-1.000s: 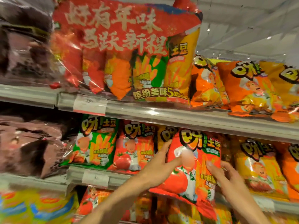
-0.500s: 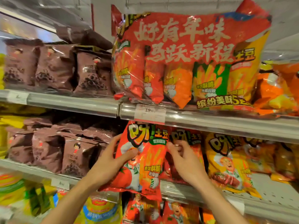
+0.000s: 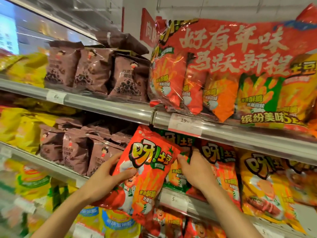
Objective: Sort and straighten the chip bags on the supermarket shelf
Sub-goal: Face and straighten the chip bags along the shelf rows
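Two metal shelves [image 3: 109,107] carry chip bags [image 3: 145,170].

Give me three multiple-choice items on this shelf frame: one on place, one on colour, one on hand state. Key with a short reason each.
1. Where is the large multipack?
A. On the shelf above the hands
B. On the floor
C. In the left hand

2. What colour is the held chip bag?
A. Brown
B. Blue
C. Red

3. What is the left hand doing?
A. Hanging idle
B. Gripping the held chip bag
C. Touching a price tag

Key: 1 A, it sits on the upper shelf rail. 2 C, red front with a tomato. 3 B, thumb and fingers curl round its left edge; the right hand is at its right edge.
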`<state>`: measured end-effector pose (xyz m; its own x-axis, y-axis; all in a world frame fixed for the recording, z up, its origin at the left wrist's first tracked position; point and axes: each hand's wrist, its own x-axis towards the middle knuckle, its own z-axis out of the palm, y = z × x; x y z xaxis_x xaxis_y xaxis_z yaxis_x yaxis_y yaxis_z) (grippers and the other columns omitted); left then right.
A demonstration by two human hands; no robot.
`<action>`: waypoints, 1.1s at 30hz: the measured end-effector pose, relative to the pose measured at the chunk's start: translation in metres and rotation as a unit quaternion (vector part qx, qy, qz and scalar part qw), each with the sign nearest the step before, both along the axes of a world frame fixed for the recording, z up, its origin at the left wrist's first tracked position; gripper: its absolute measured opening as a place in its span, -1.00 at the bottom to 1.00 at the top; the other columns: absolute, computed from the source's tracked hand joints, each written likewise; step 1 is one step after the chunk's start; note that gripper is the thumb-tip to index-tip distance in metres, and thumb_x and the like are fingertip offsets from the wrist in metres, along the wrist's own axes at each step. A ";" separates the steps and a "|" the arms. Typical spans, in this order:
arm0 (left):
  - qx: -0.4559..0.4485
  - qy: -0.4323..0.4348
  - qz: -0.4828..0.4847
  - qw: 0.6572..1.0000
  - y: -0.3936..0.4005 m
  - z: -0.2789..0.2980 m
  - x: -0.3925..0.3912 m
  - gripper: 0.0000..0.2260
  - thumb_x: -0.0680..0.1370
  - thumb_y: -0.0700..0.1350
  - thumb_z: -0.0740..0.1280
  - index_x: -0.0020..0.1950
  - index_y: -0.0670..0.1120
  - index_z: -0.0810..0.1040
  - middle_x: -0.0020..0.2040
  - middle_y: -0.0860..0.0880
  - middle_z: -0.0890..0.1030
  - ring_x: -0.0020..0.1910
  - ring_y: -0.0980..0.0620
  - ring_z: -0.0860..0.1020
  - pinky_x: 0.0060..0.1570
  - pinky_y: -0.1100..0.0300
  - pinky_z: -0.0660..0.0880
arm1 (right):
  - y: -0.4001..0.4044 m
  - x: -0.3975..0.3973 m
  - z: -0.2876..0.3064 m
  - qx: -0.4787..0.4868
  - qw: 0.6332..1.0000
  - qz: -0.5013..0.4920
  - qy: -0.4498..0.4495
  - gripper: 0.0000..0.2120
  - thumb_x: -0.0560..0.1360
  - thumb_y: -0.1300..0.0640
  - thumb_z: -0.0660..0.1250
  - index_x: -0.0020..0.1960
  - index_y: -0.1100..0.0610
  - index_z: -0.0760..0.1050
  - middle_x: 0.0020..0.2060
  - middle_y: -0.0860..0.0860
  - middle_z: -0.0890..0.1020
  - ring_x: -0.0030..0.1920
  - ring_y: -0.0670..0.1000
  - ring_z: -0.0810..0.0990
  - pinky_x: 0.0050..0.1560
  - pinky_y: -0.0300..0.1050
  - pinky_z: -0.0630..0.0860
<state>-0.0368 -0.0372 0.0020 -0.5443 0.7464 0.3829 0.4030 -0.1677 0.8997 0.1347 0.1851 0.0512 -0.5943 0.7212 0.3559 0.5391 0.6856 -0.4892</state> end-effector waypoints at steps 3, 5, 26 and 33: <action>0.012 -0.010 0.032 0.999 -0.011 -0.003 -0.009 -0.52 0.39 0.18 0.53 0.28 0.19 0.55 0.19 0.04 0.68 0.12 0.02 0.67 0.05 0.19 0.60 | -0.009 -0.014 -0.003 0.014 1.000 -0.017 -0.016 -0.24 0.48 -0.42 0.18 0.25 0.26 0.43 0.18 0.20 0.53 0.17 0.19 0.53 0.07 -0.03 0.46; 0.023 -0.015 0.053 0.998 -0.017 -0.006 -0.014 -0.57 0.44 0.10 0.52 0.29 0.19 0.55 0.17 0.04 0.69 0.12 0.01 0.67 0.06 0.20 0.60 | -0.013 -0.023 -0.009 -0.009 1.000 -0.021 -0.011 -0.08 0.41 -0.51 0.17 0.35 0.28 0.34 0.32 0.25 0.41 0.26 0.22 0.48 0.13 -0.01 0.46; 0.039 -0.016 0.162 0.986 -0.048 -0.010 -0.014 -0.70 0.59 -0.05 0.37 0.29 0.20 0.50 0.10 0.22 0.68 0.02 0.20 0.67 -0.10 0.29 0.53 | -0.023 -0.033 0.007 -0.072 0.979 -0.006 0.192 -0.50 0.49 -0.22 0.36 0.18 0.17 0.47 0.02 0.17 0.55 -0.09 0.15 0.55 -0.07 0.00 0.52; 0.035 -0.033 0.149 0.988 -0.038 -0.011 -0.007 -0.68 0.55 0.03 0.44 0.28 0.22 0.50 0.12 0.18 0.69 0.04 0.13 0.68 0.01 0.09 0.58 | -0.020 0.004 0.007 -0.100 0.978 -0.007 0.183 -0.31 0.52 -0.24 0.32 0.47 0.16 0.31 0.37 0.14 0.41 0.35 0.12 0.42 0.23 -0.08 0.37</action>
<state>-0.0440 -0.0751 -0.0093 -0.7609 0.5225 0.3847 0.3849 -0.1139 0.9159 0.1389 0.1653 0.0582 -0.4435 0.8051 0.3938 0.3110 0.5503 -0.7749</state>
